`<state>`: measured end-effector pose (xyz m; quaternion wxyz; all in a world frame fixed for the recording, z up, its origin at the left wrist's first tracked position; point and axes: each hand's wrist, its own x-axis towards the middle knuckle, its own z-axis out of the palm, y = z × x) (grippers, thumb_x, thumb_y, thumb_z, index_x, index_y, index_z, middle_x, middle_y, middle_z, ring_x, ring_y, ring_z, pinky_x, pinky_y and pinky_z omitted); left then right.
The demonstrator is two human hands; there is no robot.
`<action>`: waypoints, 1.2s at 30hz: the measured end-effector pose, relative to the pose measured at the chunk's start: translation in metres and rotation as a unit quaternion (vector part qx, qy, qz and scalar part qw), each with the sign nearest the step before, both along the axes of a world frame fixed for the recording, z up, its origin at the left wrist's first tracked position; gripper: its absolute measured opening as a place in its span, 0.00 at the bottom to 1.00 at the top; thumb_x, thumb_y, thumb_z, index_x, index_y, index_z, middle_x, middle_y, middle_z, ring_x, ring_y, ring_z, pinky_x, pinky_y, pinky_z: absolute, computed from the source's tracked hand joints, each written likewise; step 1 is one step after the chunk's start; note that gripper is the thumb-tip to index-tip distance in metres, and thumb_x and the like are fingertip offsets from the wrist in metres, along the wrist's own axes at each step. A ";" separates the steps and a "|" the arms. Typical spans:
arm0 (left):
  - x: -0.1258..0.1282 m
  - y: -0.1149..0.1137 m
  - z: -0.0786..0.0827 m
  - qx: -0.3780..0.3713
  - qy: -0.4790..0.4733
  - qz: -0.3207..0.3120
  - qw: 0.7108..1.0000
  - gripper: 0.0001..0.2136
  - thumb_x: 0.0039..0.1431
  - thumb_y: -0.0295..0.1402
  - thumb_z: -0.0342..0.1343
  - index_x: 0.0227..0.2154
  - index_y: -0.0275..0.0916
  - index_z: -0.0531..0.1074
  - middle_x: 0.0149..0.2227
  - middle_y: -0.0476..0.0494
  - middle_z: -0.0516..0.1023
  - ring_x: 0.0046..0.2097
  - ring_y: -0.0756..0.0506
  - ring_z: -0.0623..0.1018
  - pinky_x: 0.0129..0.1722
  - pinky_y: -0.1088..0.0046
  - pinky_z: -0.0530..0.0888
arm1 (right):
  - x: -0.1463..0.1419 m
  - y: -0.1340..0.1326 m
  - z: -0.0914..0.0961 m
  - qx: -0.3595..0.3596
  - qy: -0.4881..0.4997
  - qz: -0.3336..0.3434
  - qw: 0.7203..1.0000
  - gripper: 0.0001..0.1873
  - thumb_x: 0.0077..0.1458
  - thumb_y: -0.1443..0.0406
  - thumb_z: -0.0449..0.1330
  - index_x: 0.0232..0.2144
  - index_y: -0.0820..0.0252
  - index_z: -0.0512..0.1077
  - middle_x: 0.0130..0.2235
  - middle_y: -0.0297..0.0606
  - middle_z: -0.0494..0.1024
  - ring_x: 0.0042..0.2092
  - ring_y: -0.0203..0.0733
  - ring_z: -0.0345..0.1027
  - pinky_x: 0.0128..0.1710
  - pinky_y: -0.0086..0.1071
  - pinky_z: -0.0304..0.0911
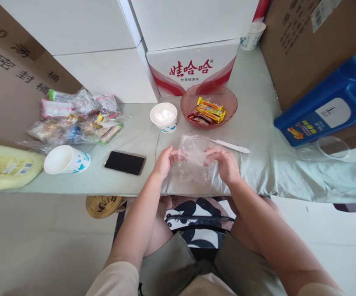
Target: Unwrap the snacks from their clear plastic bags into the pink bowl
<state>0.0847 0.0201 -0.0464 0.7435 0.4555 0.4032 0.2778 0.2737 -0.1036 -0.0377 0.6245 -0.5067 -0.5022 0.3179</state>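
A clear plastic bag (193, 158) is stretched between my two hands, low over the cloth near the front edge. My left hand (166, 161) pinches its left side with thumb and fingers. On the opposite side, my right hand (225, 163) grips the bag with bent fingers. Just beyond the right hand lies a slim white-handled tool (231, 146), its tip partly behind the bag. Behind the bag stand a paper cup (164, 117) with white stuff in it and a pinkish glass bowl (185, 107) holding several yellow- and red-wrapped snacks.
A black phone (125, 163), a tipped paper cup (68, 159), a pile of packaged snacks (79, 115) and a pale yellow jug (9, 166) lie left. At right are a blue bottle (322, 102) and a clear plastic cup (332, 148). Cartons (193, 68) line the back.
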 end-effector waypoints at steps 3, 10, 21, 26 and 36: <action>-0.003 -0.002 -0.009 0.133 -0.002 0.028 0.991 0.22 0.60 0.48 0.54 0.20 0.39 0.79 0.29 0.40 0.83 0.42 0.41 0.83 0.45 0.66 0.77 | -0.002 -0.001 0.002 -0.042 -0.053 -0.046 0.997 0.37 0.64 0.39 0.43 0.26 0.54 0.79 0.39 0.44 0.76 0.49 0.52 0.70 0.57 0.48 0.62; -0.007 0.000 -0.005 0.206 0.035 0.039 0.977 0.24 0.63 0.50 0.48 0.23 0.40 0.81 0.35 0.40 0.84 0.43 0.42 0.81 0.45 0.67 0.76 | -0.003 -0.003 -0.003 -0.014 -0.261 -0.047 0.964 0.08 0.56 0.62 0.60 0.29 0.53 0.79 0.61 0.40 0.67 0.64 0.56 0.58 0.65 0.54 0.54; -0.002 -0.005 0.018 0.046 -0.027 0.061 0.997 0.23 0.33 0.35 0.75 0.29 0.39 0.68 0.30 0.56 0.71 0.26 0.55 0.71 0.24 0.80 0.72 | 0.014 -0.001 -0.010 -0.020 -0.082 -0.135 0.987 0.13 0.60 0.61 0.55 0.46 0.51 0.73 0.63 0.43 0.67 0.65 0.53 0.60 0.64 0.53 0.56; 0.001 -0.013 0.023 0.047 -0.045 0.008 0.998 0.31 0.34 0.33 0.76 0.43 0.43 0.68 0.42 0.52 0.76 0.31 0.53 0.77 0.26 0.80 0.73 | 0.001 0.005 -0.010 -0.114 -0.018 0.006 0.993 0.42 0.49 0.54 0.68 0.62 0.53 0.57 0.54 0.45 0.74 0.54 0.51 0.71 0.53 0.45 0.68; 0.003 -0.017 0.009 -0.016 -0.009 -0.020 1.000 0.20 0.40 0.39 0.73 0.35 0.37 0.76 0.30 0.46 0.81 0.32 0.46 0.81 0.38 0.69 0.78 | -0.007 0.014 0.003 -0.165 0.215 -0.014 0.962 0.39 0.47 0.52 0.68 0.60 0.46 0.62 0.38 0.32 0.76 0.33 0.36 0.68 0.32 0.31 0.65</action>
